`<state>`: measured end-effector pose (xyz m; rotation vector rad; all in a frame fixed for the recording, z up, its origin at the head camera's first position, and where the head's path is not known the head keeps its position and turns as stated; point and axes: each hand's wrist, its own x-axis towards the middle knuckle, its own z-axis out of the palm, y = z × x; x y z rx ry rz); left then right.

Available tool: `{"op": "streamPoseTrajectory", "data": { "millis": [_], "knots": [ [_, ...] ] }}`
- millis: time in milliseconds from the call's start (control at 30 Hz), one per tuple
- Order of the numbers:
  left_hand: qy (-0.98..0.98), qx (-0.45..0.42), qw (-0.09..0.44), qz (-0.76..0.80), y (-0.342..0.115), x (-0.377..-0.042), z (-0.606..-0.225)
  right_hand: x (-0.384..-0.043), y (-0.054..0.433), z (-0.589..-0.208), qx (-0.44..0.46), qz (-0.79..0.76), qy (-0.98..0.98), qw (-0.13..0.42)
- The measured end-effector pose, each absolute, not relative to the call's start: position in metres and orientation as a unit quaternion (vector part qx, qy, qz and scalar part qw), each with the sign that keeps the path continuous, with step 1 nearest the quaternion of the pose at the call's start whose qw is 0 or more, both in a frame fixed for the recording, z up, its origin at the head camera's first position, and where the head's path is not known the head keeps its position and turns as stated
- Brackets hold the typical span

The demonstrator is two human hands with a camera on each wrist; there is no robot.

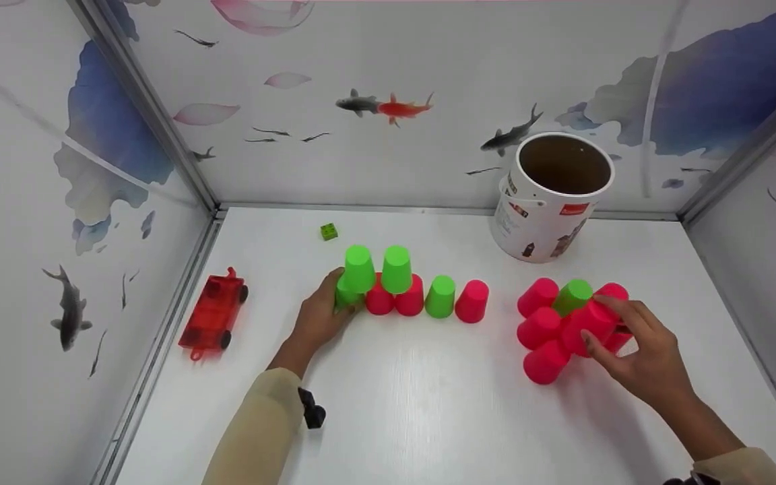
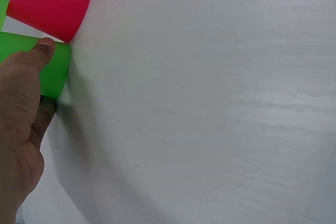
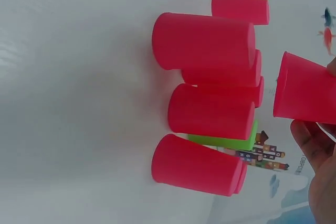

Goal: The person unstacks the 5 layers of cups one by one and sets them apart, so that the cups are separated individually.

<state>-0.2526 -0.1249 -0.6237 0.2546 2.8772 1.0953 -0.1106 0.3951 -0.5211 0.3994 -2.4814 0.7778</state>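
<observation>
My left hand [image 1: 318, 315] grips a green cup [image 2: 55, 72] at the left end of a row of upside-down cups, thumb on one side and a finger on the other. To its right stand two red cups [image 1: 409, 300], another green cup [image 1: 440, 297] and a red cup [image 1: 472, 302]. Two green cups [image 1: 397, 269] sit on top of the row's left part. My right hand [image 1: 654, 360] holds a red cup [image 3: 307, 90] raised above a cluster of upside-down red cups [image 1: 539, 329]. A green cup [image 1: 572, 296] stands at the back of that cluster, partly hidden.
A white bucket [image 1: 536, 232] stands against the back wall, right of the middle. At the left lies a red toy car [image 1: 214, 315] with black wheels. A small green toy brick [image 1: 329, 232] sits near the back edge. Walls enclose the white table [image 1: 415, 404] at the back and sides.
</observation>
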Motion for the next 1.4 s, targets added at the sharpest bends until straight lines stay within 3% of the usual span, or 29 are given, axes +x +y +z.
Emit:
{"op": "streamPoseTrajectory", "data": {
  "millis": [400, 733, 1400],
  "knots": [
    [0.93, 0.097, 0.017, 0.354, -0.127, -0.252, -0.626, -0.088, 0.404, -0.557, 0.126, 0.269, -0.925, 0.235],
    [0.927, 0.109, 0.004, 0.358, -0.128, -0.251, -0.627, -0.072, 0.403, -0.597, 0.086, 0.267, -0.945, 0.168],
    [0.92, 0.094, 0.059, 0.377, -0.13, -0.254, -0.619, -0.073, 0.404, -0.601, 0.06, 0.279, -0.948, 0.142]
  ]
}}
